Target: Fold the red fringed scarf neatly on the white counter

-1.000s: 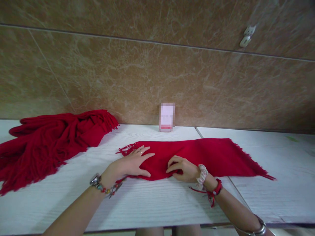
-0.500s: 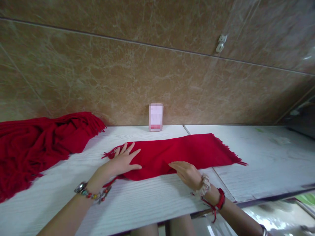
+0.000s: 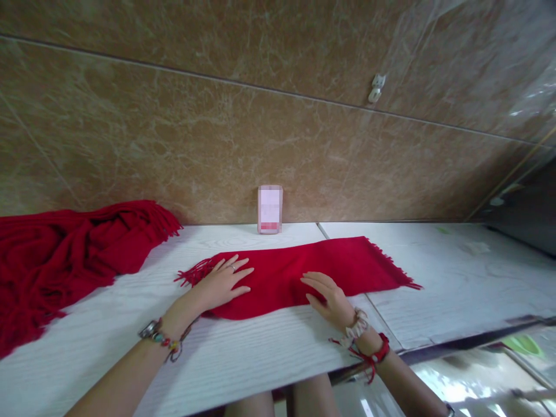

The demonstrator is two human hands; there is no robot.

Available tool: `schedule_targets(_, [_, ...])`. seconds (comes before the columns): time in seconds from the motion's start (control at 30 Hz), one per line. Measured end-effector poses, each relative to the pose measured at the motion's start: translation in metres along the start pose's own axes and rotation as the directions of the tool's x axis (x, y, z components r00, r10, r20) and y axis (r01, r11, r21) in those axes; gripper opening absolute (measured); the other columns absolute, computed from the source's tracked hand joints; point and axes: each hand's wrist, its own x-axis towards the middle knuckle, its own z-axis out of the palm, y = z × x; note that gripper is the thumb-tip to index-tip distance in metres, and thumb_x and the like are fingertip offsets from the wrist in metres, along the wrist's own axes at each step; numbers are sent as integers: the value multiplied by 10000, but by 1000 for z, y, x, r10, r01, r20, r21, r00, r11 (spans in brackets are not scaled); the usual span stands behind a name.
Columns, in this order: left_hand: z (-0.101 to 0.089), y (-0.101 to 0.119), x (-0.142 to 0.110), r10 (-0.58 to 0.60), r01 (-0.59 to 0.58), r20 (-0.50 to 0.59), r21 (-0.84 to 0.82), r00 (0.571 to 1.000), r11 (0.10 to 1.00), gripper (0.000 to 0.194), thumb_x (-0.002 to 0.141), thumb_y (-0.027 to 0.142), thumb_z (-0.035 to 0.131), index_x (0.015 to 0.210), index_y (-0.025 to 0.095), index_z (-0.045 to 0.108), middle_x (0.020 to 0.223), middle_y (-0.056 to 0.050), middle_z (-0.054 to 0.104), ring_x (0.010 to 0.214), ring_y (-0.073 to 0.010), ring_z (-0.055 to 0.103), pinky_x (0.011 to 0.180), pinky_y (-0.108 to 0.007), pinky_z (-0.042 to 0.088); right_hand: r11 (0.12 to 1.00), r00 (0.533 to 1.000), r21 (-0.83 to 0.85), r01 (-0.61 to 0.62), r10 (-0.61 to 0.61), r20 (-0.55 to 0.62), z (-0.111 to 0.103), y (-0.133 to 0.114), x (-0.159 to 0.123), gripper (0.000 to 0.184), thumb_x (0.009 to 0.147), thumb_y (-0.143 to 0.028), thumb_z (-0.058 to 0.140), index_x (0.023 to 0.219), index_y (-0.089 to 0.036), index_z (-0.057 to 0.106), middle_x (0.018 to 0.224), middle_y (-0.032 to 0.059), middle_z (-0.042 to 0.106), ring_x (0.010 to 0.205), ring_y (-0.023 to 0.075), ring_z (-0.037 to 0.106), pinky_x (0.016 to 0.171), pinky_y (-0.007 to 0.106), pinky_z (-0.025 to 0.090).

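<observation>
A red fringed scarf (image 3: 286, 272) lies folded flat across the white table (image 3: 243, 359), its tassels at both ends. My left hand (image 3: 221, 282) rests flat on its left end, fingers spread, a ring on one finger. My right hand (image 3: 326, 293) lies on the scarf's near edge in the middle, fingers stretched out toward the left. Both wrists wear bracelets, and the right wrist also has a scrunchie.
A heap of red fringed cloth (image 3: 65, 255) lies bunched at the table's left. A small pink-and-white card (image 3: 270, 209) stands against the brown marble wall (image 3: 260, 127). A seam (image 3: 347, 272) divides two tabletops; the right one's front edge drops to a glossy floor.
The view has swung to the right. My right hand went from curled fingers to flat and stretched on the scarf. My left hand stays flat on the left end.
</observation>
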Motion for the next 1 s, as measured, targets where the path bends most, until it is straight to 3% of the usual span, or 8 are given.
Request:
schedule_targets(0.07, [-1,1,1,-14,20,-108,51,994,998,413,841,368,388,1228,232,435,1325,-60,383,1212,-221,322,1000,-361,239,992,986,-84,-97,107,126,0,2,-1,350,786,-219,455,1122,-163,538,1184,135,527,1126,242,442,930,476,350])
schedule_targets(0.23, [-3,-11,1,-366,388,-223,62,903,920,398,818,316,430,1157,116,484,1164,-155,500,1011,-263,508,834,-354,400,981,925,-152,-122,168,341,-1,2,-1,398,825,-213,404,1219,-216,456,1315,84,395,1228,229,306,985,506,238])
schedule_targets(0.4, [-9,-32,0,-373,378,-255,-30,892,925,188,805,180,402,906,159,560,910,-71,610,853,-193,564,750,-270,410,981,917,-140,-132,175,359,-3,2,-1,374,830,-196,394,1187,-245,493,1314,67,400,1230,222,303,986,496,237])
schedule_targets(0.6, [-17,-33,-4,-375,399,-405,-29,833,917,171,818,192,351,812,178,521,820,-63,594,776,-200,555,701,-288,408,989,929,-70,-133,149,340,-6,5,-2,349,823,-212,415,1151,-241,530,1290,81,432,1223,229,316,987,502,230])
schedule_targets(0.7, [-14,-31,-1,-239,260,-410,-3,880,966,148,802,205,385,814,178,530,879,-72,573,839,-200,531,774,-298,394,989,934,-52,-139,148,326,-6,5,-1,342,816,-211,422,1135,-242,543,1280,84,443,1217,231,326,984,505,233])
schedule_targets(0.8, [-7,-30,4,-114,97,-259,-77,959,992,88,767,210,450,756,192,535,848,-42,571,816,-174,528,768,-280,402,988,934,-51,-146,155,322,-6,4,-1,342,807,-200,430,1125,-235,552,1273,88,452,1213,236,332,981,507,237])
schedule_targets(0.87, [-4,-29,7,-113,89,-197,-127,974,988,78,753,202,466,703,196,526,799,-26,568,783,-166,528,740,-276,410,987,938,-52,-150,158,309,-5,4,0,340,799,-191,439,1113,-235,561,1263,88,464,1206,238,344,979,506,243])
schedule_targets(1.0, [-3,-29,8,-104,70,-237,-148,966,986,113,769,176,439,689,194,516,768,-21,562,761,-160,530,727,-273,407,988,946,-46,-150,157,284,-3,5,-1,331,792,-190,453,1096,-239,573,1245,89,482,1195,241,361,973,503,255])
